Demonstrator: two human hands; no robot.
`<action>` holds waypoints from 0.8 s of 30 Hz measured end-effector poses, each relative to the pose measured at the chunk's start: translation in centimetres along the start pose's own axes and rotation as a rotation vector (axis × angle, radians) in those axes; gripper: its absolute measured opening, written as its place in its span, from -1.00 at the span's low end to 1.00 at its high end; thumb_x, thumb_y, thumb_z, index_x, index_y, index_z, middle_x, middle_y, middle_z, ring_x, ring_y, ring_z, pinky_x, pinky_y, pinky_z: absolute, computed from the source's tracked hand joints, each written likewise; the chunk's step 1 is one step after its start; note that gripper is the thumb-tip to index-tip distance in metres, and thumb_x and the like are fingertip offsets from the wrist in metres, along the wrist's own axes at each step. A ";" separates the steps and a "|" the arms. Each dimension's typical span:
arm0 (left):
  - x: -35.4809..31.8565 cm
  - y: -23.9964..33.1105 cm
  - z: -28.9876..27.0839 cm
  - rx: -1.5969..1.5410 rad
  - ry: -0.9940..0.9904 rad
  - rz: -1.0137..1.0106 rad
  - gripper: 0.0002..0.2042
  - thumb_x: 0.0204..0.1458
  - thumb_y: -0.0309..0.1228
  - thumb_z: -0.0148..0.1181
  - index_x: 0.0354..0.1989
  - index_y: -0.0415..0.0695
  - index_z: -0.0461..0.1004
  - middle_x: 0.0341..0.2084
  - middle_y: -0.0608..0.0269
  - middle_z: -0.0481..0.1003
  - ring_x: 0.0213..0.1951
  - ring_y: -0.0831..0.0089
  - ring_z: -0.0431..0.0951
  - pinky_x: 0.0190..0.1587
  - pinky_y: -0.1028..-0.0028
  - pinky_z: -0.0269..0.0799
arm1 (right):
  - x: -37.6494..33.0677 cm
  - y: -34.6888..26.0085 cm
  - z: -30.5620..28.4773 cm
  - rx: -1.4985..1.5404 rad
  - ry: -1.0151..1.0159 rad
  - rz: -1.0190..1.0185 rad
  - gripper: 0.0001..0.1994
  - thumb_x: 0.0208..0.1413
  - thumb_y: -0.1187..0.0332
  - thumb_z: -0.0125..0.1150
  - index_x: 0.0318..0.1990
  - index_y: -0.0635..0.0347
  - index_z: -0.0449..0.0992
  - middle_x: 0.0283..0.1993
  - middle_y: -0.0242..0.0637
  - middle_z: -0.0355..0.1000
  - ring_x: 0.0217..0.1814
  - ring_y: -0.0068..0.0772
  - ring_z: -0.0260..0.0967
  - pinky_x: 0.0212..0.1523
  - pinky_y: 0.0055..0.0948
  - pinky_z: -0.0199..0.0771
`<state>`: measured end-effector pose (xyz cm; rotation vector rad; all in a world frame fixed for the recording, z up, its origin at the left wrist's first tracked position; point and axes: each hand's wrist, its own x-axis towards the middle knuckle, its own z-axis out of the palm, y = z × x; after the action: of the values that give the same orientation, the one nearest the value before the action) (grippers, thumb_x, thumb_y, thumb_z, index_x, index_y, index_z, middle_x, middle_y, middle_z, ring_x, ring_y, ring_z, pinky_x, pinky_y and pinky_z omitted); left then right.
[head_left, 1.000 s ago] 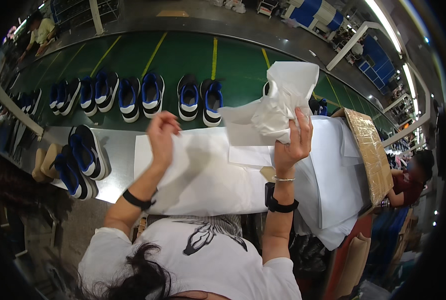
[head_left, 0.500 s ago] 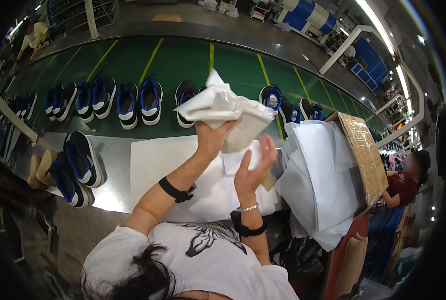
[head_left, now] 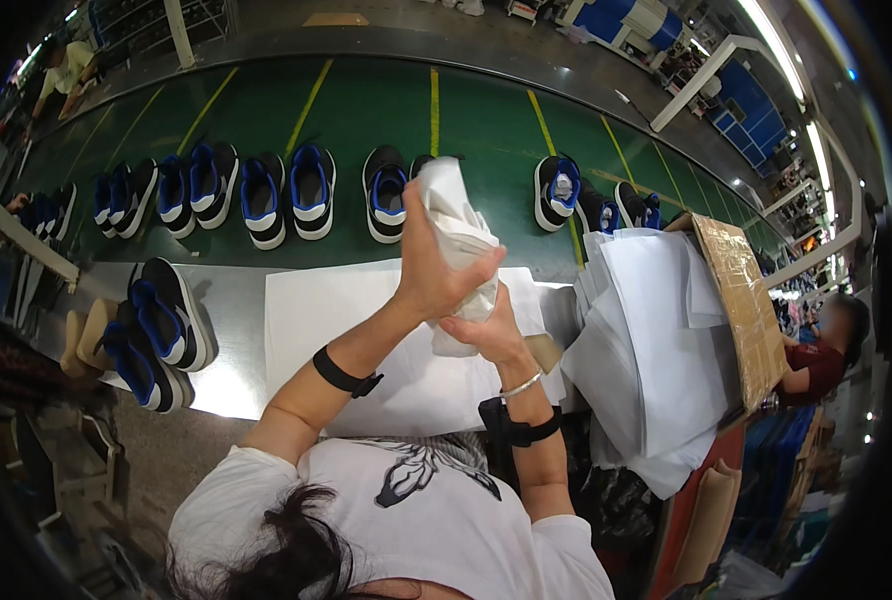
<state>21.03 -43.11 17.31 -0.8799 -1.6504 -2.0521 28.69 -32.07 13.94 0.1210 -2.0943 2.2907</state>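
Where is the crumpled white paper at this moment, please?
In the head view, the crumpled white paper is near the centre, held between the left hand and right hand, with flat white sheets below.

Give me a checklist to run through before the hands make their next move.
1. Left hand gripping the crumpled white paper: ok.
2. Right hand gripping its lower end: ok.
3. Flat white sheets lying on the bench below the hands: ok.
4. Shoes on the metal bench at left clear of both hands: ok.
5. Inside of the shoe just behind the paper: cannot tell, mostly hidden.
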 end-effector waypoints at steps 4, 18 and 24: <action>1.0 -2.0 0.1 -0.279 -0.086 -0.251 -0.32 -0.25 -0.53 0.32 0.08 -0.19 0.07 -0.20 0.13 0.36 -0.24 0.45 0.47 -0.20 0.44 0.48 | 1.1 0.7 -0.2 0.213 -0.084 0.062 -0.21 -0.25 0.42 0.43 0.21 0.31 0.14 0.03 -0.23 0.35 0.06 -0.40 0.34 0.07 -0.41 0.36; 11.1 -16.7 -5.7 0.299 -0.426 -0.396 -0.65 -0.09 -0.30 0.30 -0.19 -0.28 0.48 -0.40 0.14 0.53 -0.28 0.40 0.54 -0.16 0.46 0.43 | 3.2 -2.0 -5.4 -0.906 0.407 -0.151 -0.46 -0.17 0.45 0.31 0.08 0.22 0.42 -0.19 -0.02 0.51 -0.19 -0.22 0.53 -0.08 -0.40 0.45; 12.3 -22.5 -2.9 0.642 -0.738 -0.340 -0.62 -0.26 -0.25 0.32 -0.26 -0.23 0.56 -0.31 -0.02 0.55 -0.18 0.11 0.55 -0.09 0.28 0.45 | 10.8 -1.7 -4.9 -1.531 0.064 0.065 -0.55 -0.27 0.37 0.28 -0.09 0.18 0.46 -0.32 0.01 0.51 -0.30 0.08 0.47 -0.24 -0.09 0.47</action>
<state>-2.90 -39.00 8.57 -1.2385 -2.7841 -1.2235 17.89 -27.27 16.09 -0.0781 -3.0590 0.2010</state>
